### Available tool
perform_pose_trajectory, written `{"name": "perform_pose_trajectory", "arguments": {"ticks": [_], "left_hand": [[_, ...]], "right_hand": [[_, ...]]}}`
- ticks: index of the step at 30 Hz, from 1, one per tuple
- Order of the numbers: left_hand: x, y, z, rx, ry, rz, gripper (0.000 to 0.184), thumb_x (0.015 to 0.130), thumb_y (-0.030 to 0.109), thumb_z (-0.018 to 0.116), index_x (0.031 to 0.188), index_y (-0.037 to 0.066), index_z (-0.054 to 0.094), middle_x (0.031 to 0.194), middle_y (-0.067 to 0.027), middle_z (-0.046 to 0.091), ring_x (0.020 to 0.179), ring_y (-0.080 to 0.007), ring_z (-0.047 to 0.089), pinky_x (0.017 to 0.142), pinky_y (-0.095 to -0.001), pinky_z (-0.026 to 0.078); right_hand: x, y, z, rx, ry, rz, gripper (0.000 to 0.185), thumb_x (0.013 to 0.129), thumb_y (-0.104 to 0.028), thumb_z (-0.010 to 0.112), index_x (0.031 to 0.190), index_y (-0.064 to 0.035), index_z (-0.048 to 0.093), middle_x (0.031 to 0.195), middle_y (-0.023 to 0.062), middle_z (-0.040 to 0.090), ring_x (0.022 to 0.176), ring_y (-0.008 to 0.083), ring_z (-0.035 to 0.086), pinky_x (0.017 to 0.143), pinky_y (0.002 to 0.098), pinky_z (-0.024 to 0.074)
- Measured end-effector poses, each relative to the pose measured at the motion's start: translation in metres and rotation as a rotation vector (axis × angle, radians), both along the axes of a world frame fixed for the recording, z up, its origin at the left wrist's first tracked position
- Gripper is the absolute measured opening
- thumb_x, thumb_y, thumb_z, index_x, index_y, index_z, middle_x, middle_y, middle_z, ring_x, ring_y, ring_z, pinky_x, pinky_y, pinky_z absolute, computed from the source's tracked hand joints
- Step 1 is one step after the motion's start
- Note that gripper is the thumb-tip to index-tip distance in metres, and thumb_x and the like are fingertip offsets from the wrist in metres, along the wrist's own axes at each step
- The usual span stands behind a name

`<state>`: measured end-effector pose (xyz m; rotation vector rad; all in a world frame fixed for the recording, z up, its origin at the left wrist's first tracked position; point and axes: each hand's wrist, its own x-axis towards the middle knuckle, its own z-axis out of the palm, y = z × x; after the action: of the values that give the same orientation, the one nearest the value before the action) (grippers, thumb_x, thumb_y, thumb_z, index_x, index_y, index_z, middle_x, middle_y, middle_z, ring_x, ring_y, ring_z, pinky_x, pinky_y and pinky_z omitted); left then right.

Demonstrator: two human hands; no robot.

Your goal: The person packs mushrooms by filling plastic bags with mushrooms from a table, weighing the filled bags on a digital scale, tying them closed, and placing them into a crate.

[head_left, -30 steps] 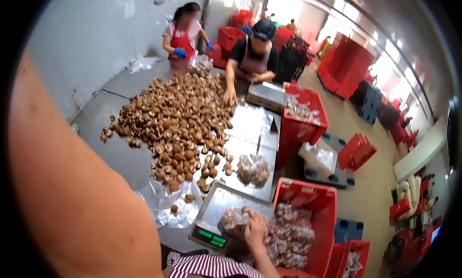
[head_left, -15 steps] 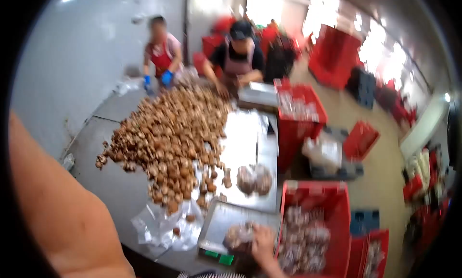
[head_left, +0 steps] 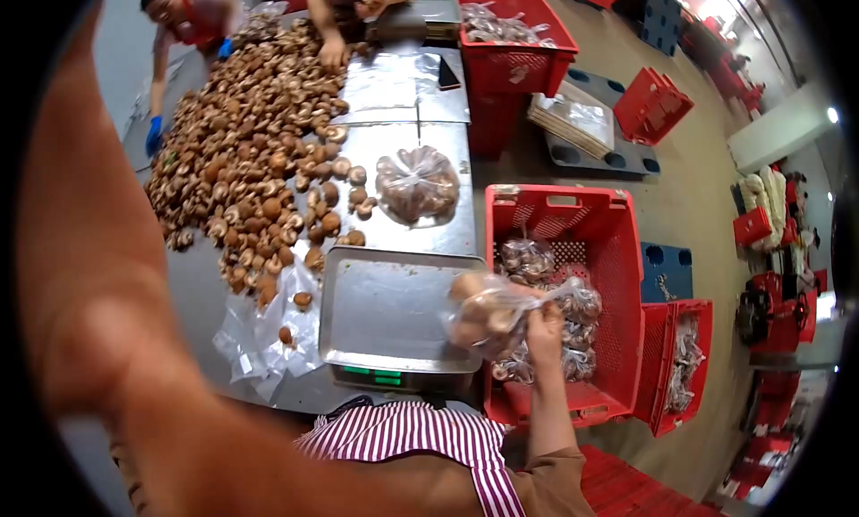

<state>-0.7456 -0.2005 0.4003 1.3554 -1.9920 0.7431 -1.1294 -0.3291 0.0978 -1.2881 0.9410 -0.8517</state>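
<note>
My right hand [head_left: 543, 329] is closed on the gathered neck of a clear plastic bag of mushrooms [head_left: 490, 318]. The bag hangs over the right edge of the metal scale tray [head_left: 394, 307] and the near left rim of a red crate [head_left: 565, 195]. Several filled bags [head_left: 580, 302] lie inside that crate. My left arm [head_left: 134, 329] rises large and blurred across the left side, and its hand is out of view. Beyond the scale, another tied bag of mushrooms [head_left: 417, 184] rests on the metal table [head_left: 358, 141].
A big pile of loose mushrooms [head_left: 242, 141] covers the table's left. Empty plastic bags [head_left: 291, 316] lie left of the scale. Two people work at the far end, one wearing blue gloves [head_left: 154, 136]. More red crates [head_left: 510, 65] stand to the right, with a dark phone-like object [head_left: 448, 73] on the table.
My right hand has lifted the bag off the scale tray and moved it right, towards the crate. The view has tilted downward. My left arm now reaches further across the picture.
</note>
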Motion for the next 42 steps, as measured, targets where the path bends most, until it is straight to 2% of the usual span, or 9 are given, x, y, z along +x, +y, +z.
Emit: {"name": "perform_pose_trajectory", "arguments": {"ticks": [4, 7, 12, 15, 18, 23, 31, 35, 42], "left_hand": [[0.004, -0.040, -0.035, 0.110, 0.123, -0.014, 0.074, 0.087, 0.058, 0.063, 0.145, 0.017, 0.043, 0.148, -0.0158, 0.043, 0.137, -0.0364, 0.041, 0.111, -0.0569, 0.035], [0.012, -0.057, -0.071, 0.225, 0.281, 0.012, 0.069, 0.089, 0.055, 0.061, 0.143, 0.014, 0.045, 0.146, -0.0169, 0.044, 0.137, -0.0354, 0.041, 0.113, -0.0545, 0.033], [0.016, -0.071, -0.132, 0.386, 0.588, 0.149, 0.060, 0.093, 0.041, 0.060, 0.139, 0.004, 0.048, 0.144, -0.0164, 0.046, 0.138, -0.0302, 0.040, 0.113, -0.0462, 0.031], [0.021, -0.075, -0.163, 0.457, 0.629, 0.175, 0.051, 0.094, 0.028, 0.058, 0.138, 0.003, 0.049, 0.143, -0.0154, 0.046, 0.137, -0.0281, 0.041, 0.113, -0.0429, 0.032], [0.025, -0.072, -0.189, 0.501, 0.705, 0.267, 0.048, 0.087, 0.017, 0.059, 0.133, 0.001, 0.053, 0.139, -0.0156, 0.050, 0.134, -0.0295, 0.044, 0.114, -0.0438, 0.030], [0.033, -0.063, -0.219, 0.561, 0.852, 0.343, 0.044, 0.090, 0.011, 0.057, 0.133, 0.002, 0.054, 0.139, -0.0126, 0.049, 0.133, -0.0249, 0.045, 0.110, -0.0391, 0.035], [0.019, -0.067, -0.235, 0.688, 0.805, 0.359, 0.037, 0.088, 0.003, 0.055, 0.125, 0.000, 0.058, 0.135, -0.0123, 0.053, 0.126, -0.0236, 0.051, 0.101, -0.0356, 0.044], [0.035, -0.030, -0.242, 0.704, 0.890, 0.363, 0.032, 0.093, 0.004, 0.055, 0.125, 0.000, 0.059, 0.131, -0.0112, 0.055, 0.122, -0.0226, 0.053, 0.103, -0.0357, 0.043], [0.012, 0.009, -0.259, 0.658, 1.160, 0.392, 0.027, 0.093, -0.001, 0.052, 0.119, -0.001, 0.060, 0.121, -0.0078, 0.058, 0.111, -0.0167, 0.057, 0.095, -0.0298, 0.045]], "right_hand": [[-0.076, -0.100, -0.016, -0.265, 0.514, -0.178, 0.020, 0.097, -0.006, 0.051, 0.107, 0.0019, 0.066, 0.095, 0.0110, 0.069, 0.088, 0.0161, 0.063, 0.081, 0.0303, 0.0499], [-0.103, -0.173, -0.026, -0.380, 0.687, -0.082, 0.021, 0.091, -0.007, 0.054, 0.108, -0.0001, 0.065, 0.091, 0.0230, 0.067, 0.085, 0.0349, 0.067, 0.075, 0.0430, 0.0502], [-0.141, -0.267, -0.112, -0.415, 1.317, 0.188, 0.025, 0.088, -0.014, 0.052, 0.109, -0.0113, 0.065, 0.088, 0.0233, 0.066, 0.090, 0.0446, 0.062, 0.082, 0.0546, 0.0477], [-0.130, -0.277, -0.153, -0.029, 1.622, 0.323, 0.034, 0.090, -0.021, 0.050, 0.122, -0.0234, 0.063, 0.128, 0.0187, 0.059, 0.123, 0.0381, 0.052, 0.099, 0.0539, 0.0446], [-0.107, -0.264, -0.159, 0.139, 1.605, 0.285, 0.049, 0.089, -0.037, 0.055, 0.135, -0.0204, 0.056, 0.148, 0.0126, 0.043, 0.137, 0.0339, 0.038, 0.114, 0.0538, 0.0268], [-0.110, -0.278, -0.229, -0.196, 1.671, 0.357, 0.067, 0.084, -0.052, 0.058, 0.139, -0.0138, 0.052, 0.140, 0.0135, 0.052, 0.133, 0.0357, 0.041, 0.112, 0.0554, 0.0252], [-0.104, -0.276, -0.242, 0.068, 1.752, 0.527, 0.052, 0.087, -0.038, 0.052, 0.127, -0.0080, 0.064, 0.143, 0.0123, 0.051, 0.137, 0.0339, 0.038, 0.116, 0.0558, 0.0138], [-0.129, -0.243, -0.243, -0.045, 1.801, 0.534, 0.043, 0.085, -0.027, 0.052, 0.122, -0.0104, 0.067, 0.132, 0.0136, 0.060, 0.128, 0.0310, 0.048, 0.110, 0.0534, 0.0268], [-0.123, -0.175, -0.243, -0.659, 1.487, -0.070, 0.047, 0.080, -0.007, 0.058, 0.127, -0.0047, 0.059, 0.139, 0.0162, 0.051, 0.135, 0.0395, 0.038, 0.117, 0.0548, 0.0189]]}}
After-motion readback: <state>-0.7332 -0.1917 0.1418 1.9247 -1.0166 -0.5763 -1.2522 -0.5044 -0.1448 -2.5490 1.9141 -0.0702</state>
